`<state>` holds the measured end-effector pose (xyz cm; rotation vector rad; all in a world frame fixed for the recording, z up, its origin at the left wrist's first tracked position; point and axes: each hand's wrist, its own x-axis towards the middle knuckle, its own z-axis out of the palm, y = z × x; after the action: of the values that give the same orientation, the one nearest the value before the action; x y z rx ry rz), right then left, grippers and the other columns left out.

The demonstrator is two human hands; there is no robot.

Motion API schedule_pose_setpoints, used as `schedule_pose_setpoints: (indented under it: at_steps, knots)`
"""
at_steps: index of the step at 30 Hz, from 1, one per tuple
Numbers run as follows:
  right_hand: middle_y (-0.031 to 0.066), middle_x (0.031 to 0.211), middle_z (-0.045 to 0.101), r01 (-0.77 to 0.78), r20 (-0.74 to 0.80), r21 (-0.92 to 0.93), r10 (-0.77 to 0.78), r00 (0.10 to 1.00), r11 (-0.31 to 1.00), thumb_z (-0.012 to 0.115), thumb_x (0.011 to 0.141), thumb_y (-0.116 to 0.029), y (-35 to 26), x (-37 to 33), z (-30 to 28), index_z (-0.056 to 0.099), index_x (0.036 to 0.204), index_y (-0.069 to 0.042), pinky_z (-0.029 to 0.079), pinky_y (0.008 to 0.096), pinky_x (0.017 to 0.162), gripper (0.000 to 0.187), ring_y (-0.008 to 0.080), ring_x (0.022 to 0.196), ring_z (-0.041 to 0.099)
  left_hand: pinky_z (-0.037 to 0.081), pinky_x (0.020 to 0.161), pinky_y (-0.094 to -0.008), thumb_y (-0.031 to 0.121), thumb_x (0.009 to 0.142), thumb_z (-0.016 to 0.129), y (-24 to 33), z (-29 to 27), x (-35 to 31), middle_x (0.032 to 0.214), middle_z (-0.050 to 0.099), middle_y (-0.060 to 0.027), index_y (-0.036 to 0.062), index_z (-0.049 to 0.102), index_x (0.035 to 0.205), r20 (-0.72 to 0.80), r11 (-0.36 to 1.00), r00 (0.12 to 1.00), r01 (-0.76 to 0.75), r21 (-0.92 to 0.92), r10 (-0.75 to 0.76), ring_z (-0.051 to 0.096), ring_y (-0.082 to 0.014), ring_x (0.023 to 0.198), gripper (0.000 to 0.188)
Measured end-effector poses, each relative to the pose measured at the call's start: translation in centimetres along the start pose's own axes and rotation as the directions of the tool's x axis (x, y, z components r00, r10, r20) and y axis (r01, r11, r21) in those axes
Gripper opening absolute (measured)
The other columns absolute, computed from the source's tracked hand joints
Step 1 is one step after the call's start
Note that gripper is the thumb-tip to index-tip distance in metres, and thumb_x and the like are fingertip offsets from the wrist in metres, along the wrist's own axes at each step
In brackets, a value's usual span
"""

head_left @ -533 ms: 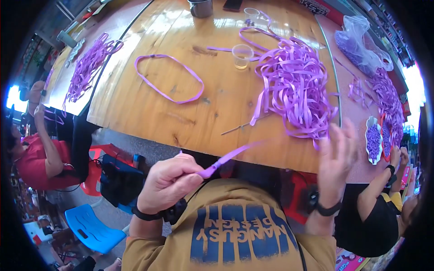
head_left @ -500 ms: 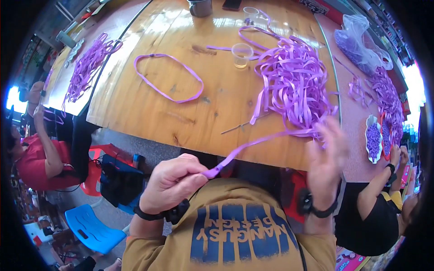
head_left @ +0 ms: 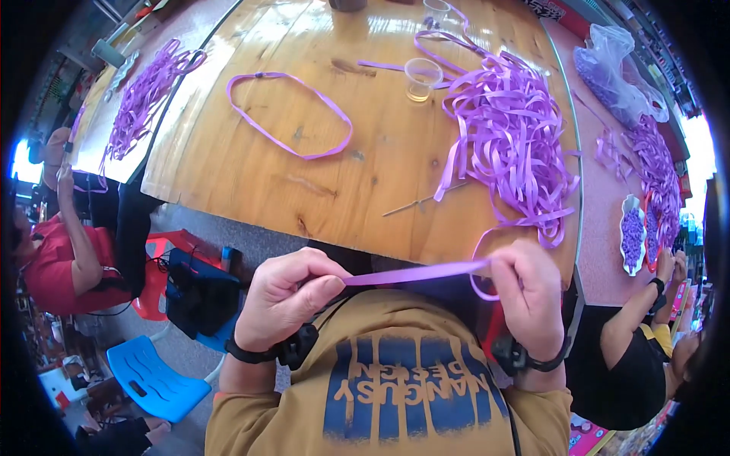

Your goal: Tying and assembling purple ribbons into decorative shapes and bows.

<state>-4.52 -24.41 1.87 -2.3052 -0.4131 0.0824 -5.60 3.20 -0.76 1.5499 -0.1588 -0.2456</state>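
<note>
A purple ribbon (head_left: 414, 272) is stretched taut between my two hands, just off the near table edge. My left hand (head_left: 293, 296) pinches one end between thumb and fingers. My right hand (head_left: 528, 292) is closed on the ribbon farther along, and a small loop of it hangs beside the fingers. Beyond my right hand lies a heaped tangle of purple ribbons (head_left: 509, 144). A thin metal rod (head_left: 414, 207) rests on the wood next to that heap. One closed ribbon loop (head_left: 346, 140) lies flat at the table's middle.
On the wooden table (head_left: 304, 201) stand a clear plastic cup (head_left: 422, 82) and another cup (head_left: 435, 11) behind it. At right are a white dish of purple beads (head_left: 633, 235) and a plastic bag (head_left: 612, 72). Co-workers sit at both sides; a blue chair (head_left: 156, 376) stands left.
My right hand has come down and toward me from the heap and closed on the ribbon. The ribbon, slack and curved before, is now pulled straight. My left hand stays nearly in place.
</note>
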Motion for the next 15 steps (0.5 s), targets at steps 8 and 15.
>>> schedule_pose_setpoints:
  at_steps: [8, 15]
  knots:
    - [0.0165, 0.112, 0.048, 0.169, 0.235, 0.469, -0.307, 0.922, 0.867, 0.053, 0.088, -0.014, -2.7, 2.0, 3.5, 0.042, 0.122, 0.002, 0.037, 0.0354, 0.093, 0.039, 0.0277, 0.108, 0.048, 0.043, 0.059, -0.0248, 0.006, 0.081, 0.062, 1.1, 2.3, 2.1, 0.072, 0.058, -0.0071, 0.0008, 0.061, 0.082, 0.206, 0.962, 0.968, -0.187, 0.201, 0.145, 0.055, -0.0133, 0.064, 0.006]
    - [0.0102, 0.086, 0.056, 0.14, 0.127, 0.445, -0.218, 0.968, 0.884, 0.061, 0.08, 0.0, -2.8, 2.4, 3.9, 0.055, 0.106, -0.001, 0.044, 0.0253, 0.064, 0.027, 0.0191, 0.073, 0.057, 0.036, 0.052, -0.0219, 0.01, 0.082, 0.063, 1.0, 1.9, 1.7, 0.071, 0.054, -0.0023, 0.0005, 0.055, 0.076, 0.087, 0.985, 0.995, -0.057, 0.164, 0.043, 0.046, -0.0087, 0.06, 0.014]
